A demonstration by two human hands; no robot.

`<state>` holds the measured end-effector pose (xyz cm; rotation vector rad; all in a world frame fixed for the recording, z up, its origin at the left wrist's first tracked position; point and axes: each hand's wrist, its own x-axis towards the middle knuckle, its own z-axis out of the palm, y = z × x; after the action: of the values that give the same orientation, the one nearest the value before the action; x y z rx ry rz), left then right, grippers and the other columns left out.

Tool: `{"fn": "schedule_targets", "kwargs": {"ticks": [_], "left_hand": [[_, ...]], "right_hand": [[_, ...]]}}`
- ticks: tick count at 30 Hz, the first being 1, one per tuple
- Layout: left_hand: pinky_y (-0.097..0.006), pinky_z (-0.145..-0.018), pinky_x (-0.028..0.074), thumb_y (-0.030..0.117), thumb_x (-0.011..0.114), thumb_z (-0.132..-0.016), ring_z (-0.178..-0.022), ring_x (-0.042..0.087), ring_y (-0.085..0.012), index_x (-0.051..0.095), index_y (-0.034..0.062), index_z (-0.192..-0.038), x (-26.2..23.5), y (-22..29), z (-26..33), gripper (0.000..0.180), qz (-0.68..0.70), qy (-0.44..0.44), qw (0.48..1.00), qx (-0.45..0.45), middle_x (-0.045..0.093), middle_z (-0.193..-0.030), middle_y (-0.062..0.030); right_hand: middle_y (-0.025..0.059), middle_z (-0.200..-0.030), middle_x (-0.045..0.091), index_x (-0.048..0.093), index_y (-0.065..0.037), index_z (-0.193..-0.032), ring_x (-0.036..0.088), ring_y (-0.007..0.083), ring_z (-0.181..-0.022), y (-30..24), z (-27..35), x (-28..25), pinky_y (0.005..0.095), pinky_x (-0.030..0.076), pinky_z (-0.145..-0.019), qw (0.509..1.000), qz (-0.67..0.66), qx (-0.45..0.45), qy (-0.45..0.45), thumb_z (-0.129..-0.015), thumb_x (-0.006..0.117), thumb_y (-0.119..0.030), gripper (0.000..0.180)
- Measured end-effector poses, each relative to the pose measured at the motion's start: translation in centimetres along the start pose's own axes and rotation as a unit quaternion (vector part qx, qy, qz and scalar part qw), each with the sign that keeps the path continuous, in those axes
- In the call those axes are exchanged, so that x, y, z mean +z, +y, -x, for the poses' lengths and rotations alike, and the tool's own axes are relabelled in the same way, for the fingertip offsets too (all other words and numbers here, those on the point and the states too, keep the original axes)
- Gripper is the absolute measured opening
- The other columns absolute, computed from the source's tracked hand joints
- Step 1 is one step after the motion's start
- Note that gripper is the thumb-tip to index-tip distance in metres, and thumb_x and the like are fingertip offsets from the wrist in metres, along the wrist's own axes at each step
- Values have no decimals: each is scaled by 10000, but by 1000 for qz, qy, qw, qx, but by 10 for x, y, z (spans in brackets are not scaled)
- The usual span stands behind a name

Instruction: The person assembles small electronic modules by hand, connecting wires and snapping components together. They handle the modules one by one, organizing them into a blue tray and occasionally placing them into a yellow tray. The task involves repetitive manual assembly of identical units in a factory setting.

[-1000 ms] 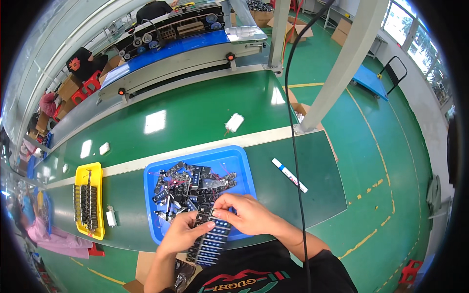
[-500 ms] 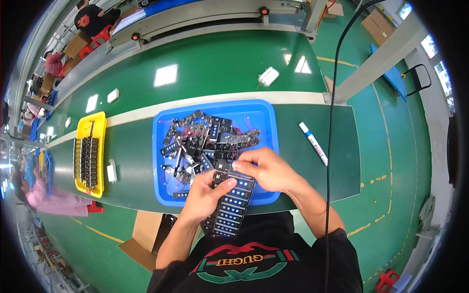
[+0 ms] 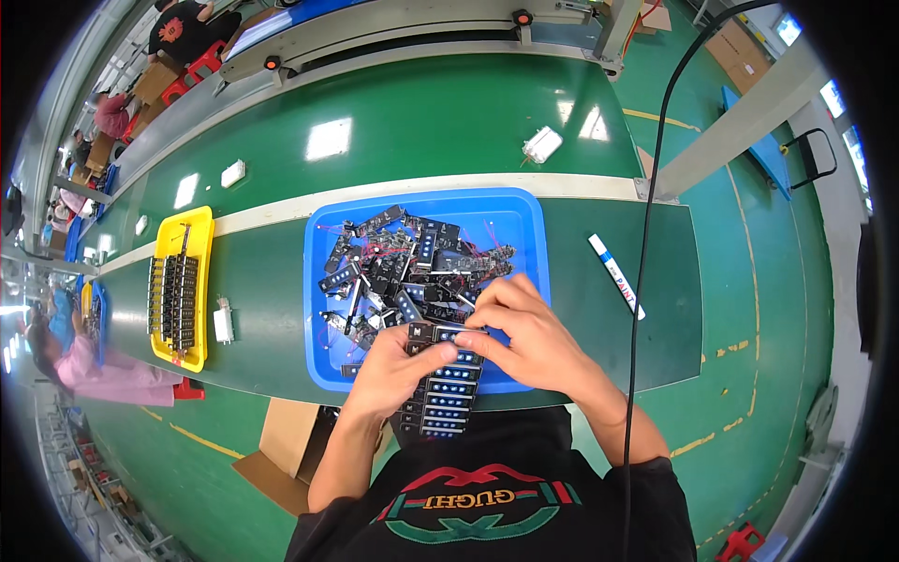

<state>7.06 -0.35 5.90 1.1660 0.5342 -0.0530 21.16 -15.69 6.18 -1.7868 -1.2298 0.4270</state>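
My left hand (image 3: 382, 377) is closed around a row of black circuit-board modules (image 3: 448, 401), each carrying pale blue-white squares. The row hangs down toward my shirt, over the near rim of a blue tray (image 3: 311, 281). At the row's top end, the thumb of my right hand (image 3: 529, 339) presses on the uppermost module while its other fingers curl above. Those curled fingers partly hide the top module. Inside the tray, beyond my hands, lies a jumble of loose black modules (image 3: 379, 267) with thin red wires.
Left of the tray stands a yellow tray (image 3: 203, 290) with a row of similar modules, beside a small white block (image 3: 223, 323). To the right lie a paint marker (image 3: 616, 276) and a hanging black cable (image 3: 639, 253). An open cardboard box (image 3: 281, 445) sits below the table; co-workers are at left.
The view has shifted slightly, so the scene sits further right. My right fingers have curled more over the row's top end, and the top module now lies flatter. My left hand keeps its hold.
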Motion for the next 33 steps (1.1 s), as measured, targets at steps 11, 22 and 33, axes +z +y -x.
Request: {"fn": "schedule_targets", "kwargs": {"ticks": [11, 22, 33], "left_hand": [[-231, -637, 482, 66, 716, -839, -726, 595, -61, 705, -13, -971, 9, 2, 4, 154, -75, 9, 997, 30, 688, -836, -25], [-245, -706, 525, 51, 768, -782, -776, 645, -120, 603, -59, -997, -1, -7, -4, 293, 49, 28, 998, 2, 677, -878, -94], [-252, -760, 519, 8, 749, -779, -826, 629, -111, 636, -39, -1019, -1, 0, 1, 269, 1, -22, 1000, 12, 671, -947, -71]], "right_hand": [[93, -687, 488, 557, 3, -738, 442, 259, -757, 14, -8, 11, 377, 376, -714, 931, -271, 223, -104, -959, 530, -256, 341], [69, -900, 562, 677, -82, -935, 474, 274, -899, -4, 1, -5, 369, 400, -801, 997, -4, -52, 47, -812, 716, -266, 225], [75, -784, 533, 647, -45, -783, 474, 273, -805, 1, 0, -4, 370, 391, -737, 995, 9, -82, -50, -894, 605, -205, 198]]}}
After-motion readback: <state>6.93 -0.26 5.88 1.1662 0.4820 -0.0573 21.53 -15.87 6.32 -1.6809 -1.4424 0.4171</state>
